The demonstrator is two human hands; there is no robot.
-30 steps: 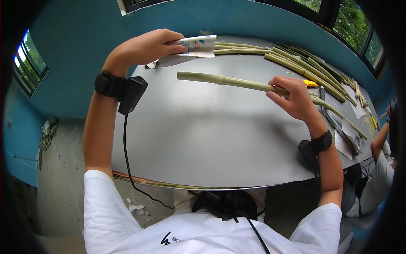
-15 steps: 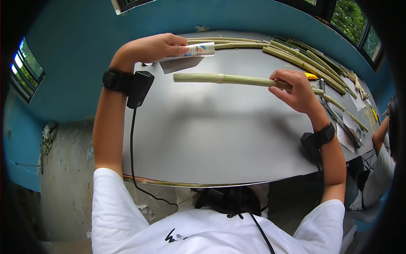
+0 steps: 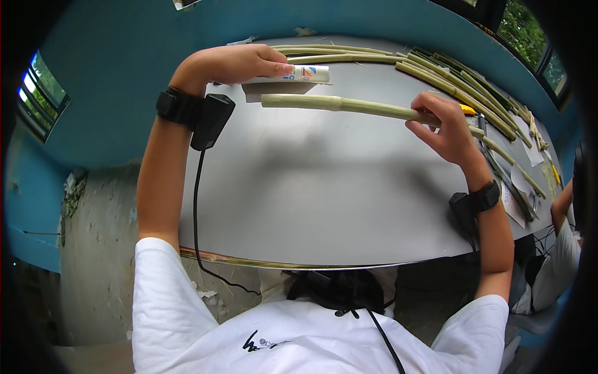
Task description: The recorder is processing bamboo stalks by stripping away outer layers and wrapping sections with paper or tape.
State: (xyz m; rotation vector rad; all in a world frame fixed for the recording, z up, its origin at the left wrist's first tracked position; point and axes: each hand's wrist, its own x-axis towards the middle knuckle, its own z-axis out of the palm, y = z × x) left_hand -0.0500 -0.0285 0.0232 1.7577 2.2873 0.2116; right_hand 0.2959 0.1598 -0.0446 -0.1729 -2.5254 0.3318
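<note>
- Left hand (image 3: 240,64): closed on curled printed sheet (image 3: 314,73), white with grey flap.
- Green bamboo stalk (image 3: 336,103): nearly level above grey tabletop (image 3: 324,212).
- Right hand (image 3: 446,124): fingers wrapped around that stalk's right part.
- Bamboo pile (image 3: 436,85): lying along far edge.

A blue wall (image 3: 112,118) curves behind the grey table (image 3: 311,206), with a small window (image 3: 48,96) at the far left and a dark-framed window (image 3: 522,34) (green leaves show through its panes) at the upper right. A greenish clump (image 3: 74,192) sits where the wall meets the grey floor (image 3: 106,262), on which pale scraps (image 3: 208,293) lie. A co-worker (image 3: 557,265) is partly visible at far right.
</note>
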